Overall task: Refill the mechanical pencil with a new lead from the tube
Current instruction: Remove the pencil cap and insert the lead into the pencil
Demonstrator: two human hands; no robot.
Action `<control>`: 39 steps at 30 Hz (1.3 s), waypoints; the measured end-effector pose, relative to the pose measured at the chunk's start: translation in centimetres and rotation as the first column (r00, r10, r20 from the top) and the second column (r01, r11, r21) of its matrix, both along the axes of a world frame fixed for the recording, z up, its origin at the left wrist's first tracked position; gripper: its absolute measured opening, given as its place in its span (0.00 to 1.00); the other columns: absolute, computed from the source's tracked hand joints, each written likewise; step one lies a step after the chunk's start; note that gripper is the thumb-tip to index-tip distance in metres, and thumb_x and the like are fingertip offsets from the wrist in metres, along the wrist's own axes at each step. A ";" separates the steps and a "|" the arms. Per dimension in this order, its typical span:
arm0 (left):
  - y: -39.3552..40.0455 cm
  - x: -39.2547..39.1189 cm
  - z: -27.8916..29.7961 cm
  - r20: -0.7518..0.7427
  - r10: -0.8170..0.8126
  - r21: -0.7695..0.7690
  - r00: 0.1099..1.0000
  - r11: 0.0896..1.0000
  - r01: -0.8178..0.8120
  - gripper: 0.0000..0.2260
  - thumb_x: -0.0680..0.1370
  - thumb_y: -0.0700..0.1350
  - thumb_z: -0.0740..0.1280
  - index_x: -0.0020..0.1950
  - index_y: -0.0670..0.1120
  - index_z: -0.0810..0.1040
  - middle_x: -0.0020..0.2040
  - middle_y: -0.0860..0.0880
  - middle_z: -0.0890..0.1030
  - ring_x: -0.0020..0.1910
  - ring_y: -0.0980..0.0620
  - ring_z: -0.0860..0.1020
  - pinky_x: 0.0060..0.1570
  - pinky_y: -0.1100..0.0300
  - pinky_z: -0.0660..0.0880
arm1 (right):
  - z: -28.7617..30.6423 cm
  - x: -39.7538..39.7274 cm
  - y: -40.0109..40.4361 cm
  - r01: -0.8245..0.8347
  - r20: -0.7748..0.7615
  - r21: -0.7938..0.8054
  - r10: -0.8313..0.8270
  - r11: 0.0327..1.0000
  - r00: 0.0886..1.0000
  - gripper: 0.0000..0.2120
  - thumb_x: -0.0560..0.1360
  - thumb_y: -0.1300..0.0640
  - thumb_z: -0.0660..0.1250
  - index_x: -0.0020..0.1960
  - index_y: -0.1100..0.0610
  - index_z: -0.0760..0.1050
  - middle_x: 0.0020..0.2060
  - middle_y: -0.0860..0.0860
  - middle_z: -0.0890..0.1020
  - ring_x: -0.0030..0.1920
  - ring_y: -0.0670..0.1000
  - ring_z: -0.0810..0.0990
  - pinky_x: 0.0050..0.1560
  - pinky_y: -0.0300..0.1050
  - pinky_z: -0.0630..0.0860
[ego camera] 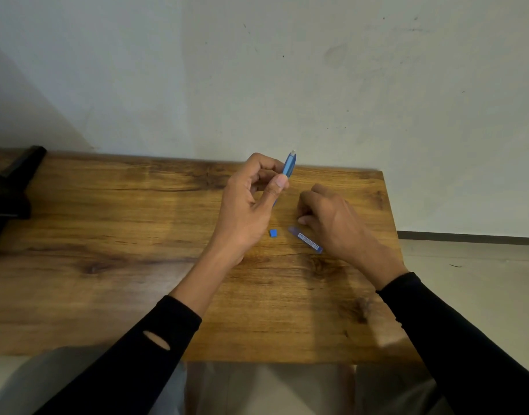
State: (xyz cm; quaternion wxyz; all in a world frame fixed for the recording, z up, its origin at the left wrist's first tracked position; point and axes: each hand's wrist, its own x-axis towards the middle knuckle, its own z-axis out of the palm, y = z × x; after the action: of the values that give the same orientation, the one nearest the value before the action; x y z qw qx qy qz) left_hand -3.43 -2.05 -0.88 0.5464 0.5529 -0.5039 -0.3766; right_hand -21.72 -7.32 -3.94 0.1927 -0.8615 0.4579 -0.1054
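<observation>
My left hand holds a blue mechanical pencil upright between thumb and fingers, its white eraser end pointing up. Only the pencil's upper part shows; the rest is behind my thumb. A small blue cap lies on the wooden table just below that hand. The lead tube, bluish with a white label, lies flat on the table to the right of the cap. My right hand rests on the table beside the tube's right end, fingers curled. I cannot tell whether it pinches anything.
A black object sits at the table's far left edge. The table's back edge meets a pale wall. The table's right edge drops to a light floor. Black sleeves cover both forearms.
</observation>
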 end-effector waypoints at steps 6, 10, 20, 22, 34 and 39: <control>0.0 0.0 -0.1 0.012 -0.002 0.018 1.000 1.000 0.001 0.05 0.85 0.46 0.70 0.53 0.58 0.79 0.47 0.53 0.88 0.53 0.55 0.86 0.57 0.53 0.83 | -0.6 0.1 -0.4 0.090 0.019 -0.011 -0.090 0.996 0.996 0.09 0.78 0.67 0.73 0.50 0.55 0.77 0.46 0.50 0.77 0.44 0.52 0.78 0.42 0.43 0.71; 0.0 0.0 0.0 0.015 -0.005 0.009 1.000 1.000 0.005 0.05 0.85 0.46 0.70 0.53 0.57 0.79 0.47 0.53 0.87 0.52 0.57 0.86 0.57 0.55 0.83 | -0.3 -0.1 -0.1 0.055 -0.014 -0.111 -0.057 0.992 0.998 0.06 0.79 0.67 0.72 0.51 0.59 0.79 0.49 0.55 0.80 0.46 0.52 0.74 0.43 0.45 0.69; 0.1 -0.1 -0.2 0.047 -0.036 0.001 0.998 0.999 0.036 0.06 0.85 0.45 0.69 0.54 0.57 0.80 0.51 0.52 0.86 0.54 0.52 0.85 0.58 0.50 0.83 | 5.9 -0.6 -0.4 0.196 0.680 0.137 -0.236 0.971 0.694 0.07 0.82 0.65 0.72 0.54 0.54 0.85 0.48 0.51 0.86 0.39 0.46 0.84 0.41 0.38 0.81; 0.0 -0.3 -0.5 0.056 -0.047 0.007 0.997 0.999 0.047 0.03 0.85 0.44 0.70 0.56 0.53 0.80 0.50 0.52 0.86 0.53 0.52 0.86 0.58 0.48 0.84 | 7.0 -0.7 -0.2 0.184 0.716 0.112 -0.208 0.977 0.667 0.08 0.82 0.66 0.71 0.55 0.54 0.85 0.50 0.54 0.85 0.40 0.51 0.85 0.43 0.39 0.81; -0.1 -0.8 -1.9 0.088 -0.091 0.002 0.992 0.996 0.091 0.04 0.84 0.47 0.70 0.54 0.56 0.81 0.49 0.57 0.86 0.52 0.53 0.86 0.53 0.48 0.84 | 8.3 -0.8 0.7 0.079 0.623 -0.032 -0.042 0.996 0.781 0.12 0.80 0.66 0.70 0.62 0.56 0.77 0.48 0.48 0.82 0.50 0.52 0.83 0.49 0.53 0.84; 0.2 -0.9 -1.9 0.086 -0.096 0.008 0.992 0.995 0.096 0.05 0.84 0.46 0.71 0.55 0.56 0.81 0.49 0.56 0.85 0.51 0.57 0.84 0.51 0.55 0.82 | 8.5 -0.7 0.8 0.056 0.615 -0.024 -0.029 0.998 0.788 0.13 0.80 0.67 0.69 0.62 0.57 0.76 0.47 0.48 0.82 0.50 0.50 0.82 0.49 0.45 0.81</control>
State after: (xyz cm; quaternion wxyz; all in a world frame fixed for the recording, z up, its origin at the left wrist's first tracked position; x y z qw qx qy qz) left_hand -4.32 -1.89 -2.73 0.5042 0.5448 -0.5524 -0.3792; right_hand -22.44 -6.52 4.57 0.3106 -0.7738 0.3876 -0.3932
